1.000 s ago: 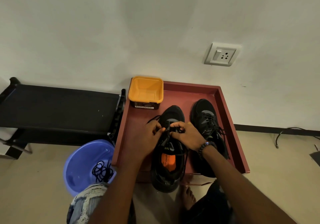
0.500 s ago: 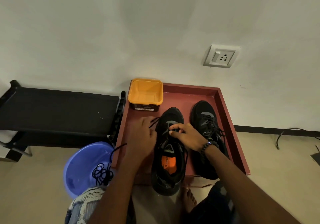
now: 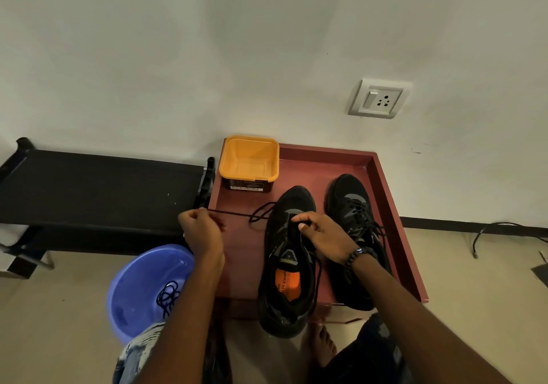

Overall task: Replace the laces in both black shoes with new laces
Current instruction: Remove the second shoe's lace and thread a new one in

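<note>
Two black shoes stand toes-to-wall on a maroon tray (image 3: pixel 388 194). The left shoe (image 3: pixel 292 268) has an orange insole and overhangs the tray's near edge. The right shoe (image 3: pixel 354 205) is laced. My left hand (image 3: pixel 201 231) pinches a black lace (image 3: pixel 237 214) and holds it stretched out to the left of the left shoe. My right hand (image 3: pixel 321 235) grips the tongue and upper eyelets of the left shoe. The lace loops near the shoe's toe.
An orange tub (image 3: pixel 249 161) sits at the tray's far left corner. A blue basin (image 3: pixel 145 288) on the floor to the left holds a coil of black laces (image 3: pixel 168 296). A black rack (image 3: pixel 98 194) stands left. My bare foot (image 3: pixel 321 345) is below the tray.
My left hand has moved left away from the shoe, drawing the black lace out taut. My right hand stays on the left shoe's tongue.
</note>
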Demonstrator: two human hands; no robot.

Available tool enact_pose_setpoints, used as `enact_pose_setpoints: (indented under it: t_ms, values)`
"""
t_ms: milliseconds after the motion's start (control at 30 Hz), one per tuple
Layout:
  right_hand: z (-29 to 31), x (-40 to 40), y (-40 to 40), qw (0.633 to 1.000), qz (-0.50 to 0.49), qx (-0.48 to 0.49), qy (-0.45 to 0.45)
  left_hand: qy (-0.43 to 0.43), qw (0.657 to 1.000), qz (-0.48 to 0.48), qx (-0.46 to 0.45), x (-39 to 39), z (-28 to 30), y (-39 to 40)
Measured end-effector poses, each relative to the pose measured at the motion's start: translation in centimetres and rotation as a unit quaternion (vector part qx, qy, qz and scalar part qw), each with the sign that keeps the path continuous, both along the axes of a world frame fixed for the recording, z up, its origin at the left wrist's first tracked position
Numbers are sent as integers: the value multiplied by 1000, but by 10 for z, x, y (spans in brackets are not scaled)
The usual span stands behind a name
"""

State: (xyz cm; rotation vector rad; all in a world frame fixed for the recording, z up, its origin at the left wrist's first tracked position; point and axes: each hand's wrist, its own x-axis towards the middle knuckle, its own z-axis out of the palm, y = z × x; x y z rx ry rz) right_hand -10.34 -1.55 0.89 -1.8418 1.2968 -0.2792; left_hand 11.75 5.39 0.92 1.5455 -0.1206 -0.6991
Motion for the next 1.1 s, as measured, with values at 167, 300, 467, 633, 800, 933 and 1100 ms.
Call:
enact_pose_setpoints:
  t_ms: [167, 300, 467, 633, 800, 933, 1100]
  values:
    - [-1, 0, 3, 1000, -8, -11, -14, -233, 959, -136, 89, -10, -1, 8]
    - [-1, 0, 3, 1000, -14, -12, -13, -409, 844, -342, 60, -33, -10, 4]
    - [-5, 3, 3, 999, -31, -22, -9, -390, 814, -429, 37, -46, -17, -1]
    - [-3, 5, 9, 997, -63, -43, 12, -388, 822, -414, 44, -47, -18, -1]
    - [2, 11, 12, 990, -116, -64, 41, -26, 972, -231, -19, -36, 1, 0]
    - [3, 13, 12, 989, -102, -74, 72, 16, 985, -172, 23, -23, -2, 8]
    - [9, 17, 11, 989, -59, -75, 114, -227, 902, -356, 91, -28, -18, 9]
